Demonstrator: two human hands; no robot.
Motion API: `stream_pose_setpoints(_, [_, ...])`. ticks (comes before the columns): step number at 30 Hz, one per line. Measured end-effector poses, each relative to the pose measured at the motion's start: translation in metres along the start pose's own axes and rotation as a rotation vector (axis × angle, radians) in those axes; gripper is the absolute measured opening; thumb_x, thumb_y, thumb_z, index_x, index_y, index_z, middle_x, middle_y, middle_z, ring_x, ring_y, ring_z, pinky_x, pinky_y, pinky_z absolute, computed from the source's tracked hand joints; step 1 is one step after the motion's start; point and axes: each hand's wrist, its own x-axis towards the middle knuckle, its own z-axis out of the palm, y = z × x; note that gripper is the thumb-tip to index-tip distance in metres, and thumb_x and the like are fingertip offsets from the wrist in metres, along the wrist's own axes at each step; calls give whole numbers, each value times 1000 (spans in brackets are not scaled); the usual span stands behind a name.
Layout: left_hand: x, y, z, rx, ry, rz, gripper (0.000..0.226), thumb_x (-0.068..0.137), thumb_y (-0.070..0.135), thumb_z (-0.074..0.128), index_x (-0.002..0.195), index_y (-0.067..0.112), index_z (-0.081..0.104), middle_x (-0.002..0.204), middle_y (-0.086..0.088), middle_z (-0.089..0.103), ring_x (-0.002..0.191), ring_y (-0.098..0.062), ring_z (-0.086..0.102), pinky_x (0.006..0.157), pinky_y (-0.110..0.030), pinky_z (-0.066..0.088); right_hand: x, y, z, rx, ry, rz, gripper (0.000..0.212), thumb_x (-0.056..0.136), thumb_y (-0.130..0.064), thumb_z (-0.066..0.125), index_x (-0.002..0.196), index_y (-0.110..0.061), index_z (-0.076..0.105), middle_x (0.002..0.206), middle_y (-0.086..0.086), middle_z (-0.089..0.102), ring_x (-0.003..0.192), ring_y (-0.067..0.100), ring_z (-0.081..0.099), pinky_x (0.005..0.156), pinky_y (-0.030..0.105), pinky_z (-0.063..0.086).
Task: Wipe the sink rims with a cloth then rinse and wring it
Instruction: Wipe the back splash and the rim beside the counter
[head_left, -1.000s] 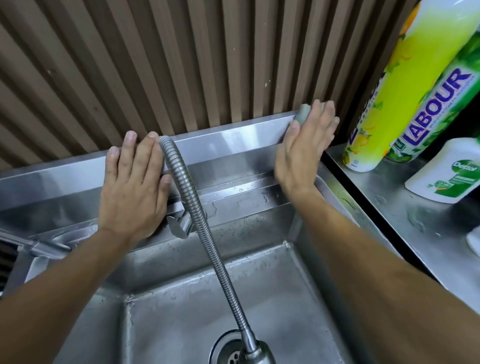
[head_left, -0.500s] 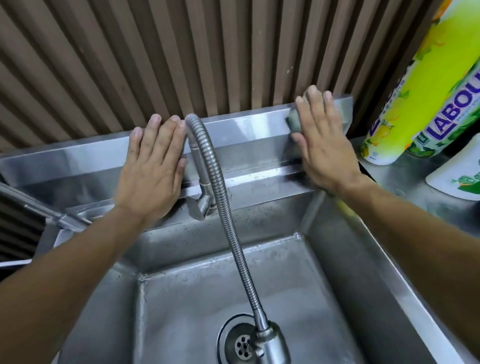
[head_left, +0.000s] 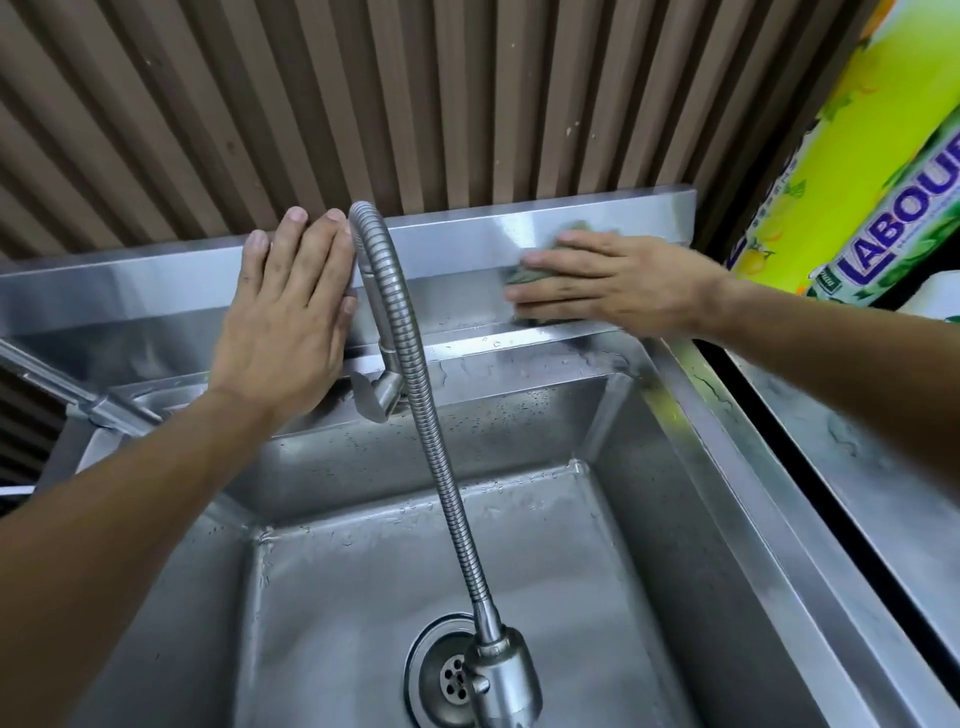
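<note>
A stainless steel sink has a raised back rim (head_left: 467, 236) under a ribbed brown wall. My right hand (head_left: 618, 283) lies flat, fingers pointing left, pressing a grey-green cloth (head_left: 524, 270) against the back rim right of the faucet; only the cloth's edges show past the fingers. My left hand (head_left: 291, 322) rests flat and empty on the back rim left of the faucet, fingers up and together. A flexible metal faucet hose (head_left: 415, 374) arches between both hands down toward the drain (head_left: 452, 675).
Tall green-yellow detergent bottles (head_left: 852, 171) stand on a steel counter (head_left: 883, 499) to the right, across a dark gap. A metal bar (head_left: 67, 389) crosses at far left. The basin floor (head_left: 363, 597) is wet and holds nothing.
My right hand turned from fingers-up to sideways and slid the cloth left and down along the back rim. The left hand stayed put; the camera view shifted.
</note>
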Motion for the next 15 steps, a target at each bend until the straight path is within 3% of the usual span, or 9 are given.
stream_pose_setpoints(4, [0,3,-1,18,-16,-5,67,106,34,29,163,8,7,170,-14,10,157,-37,3,126,-45,-10,-10,-4,-7,91,-45,251,69,106,-7,32,166,-26,2,174,-3,-2,160,30,0,131,45,4])
stream_pose_setpoints(7, [0,3,-1,32,-23,-9,70,104,34,31,163,7,5,171,-14,7,157,-37,0,126,-45,-10,50,-25,-18,271,128,508,52,113,-22,33,164,-24,21,171,5,22,158,34,17,129,48,13])
stream_pose_setpoints(10, [1,5,-2,45,-32,-4,71,103,36,25,163,7,4,170,-15,5,156,-38,1,126,-49,-8,105,-45,-25,283,247,592,56,111,-26,48,163,-23,26,169,6,27,156,35,24,128,51,19])
stream_pose_setpoints(12, [3,6,-2,56,-43,-2,75,99,42,20,163,4,5,168,-18,6,153,-41,5,125,-53,-5,120,-56,-30,336,286,639,56,111,-30,47,163,-24,27,170,7,27,157,36,23,129,51,18])
stream_pose_setpoints(15, [9,4,1,80,-41,4,79,96,44,24,162,3,9,163,-20,12,146,-42,12,124,-54,-5,127,-74,-34,529,328,937,56,111,-41,37,162,-21,30,169,15,24,157,42,17,129,52,5])
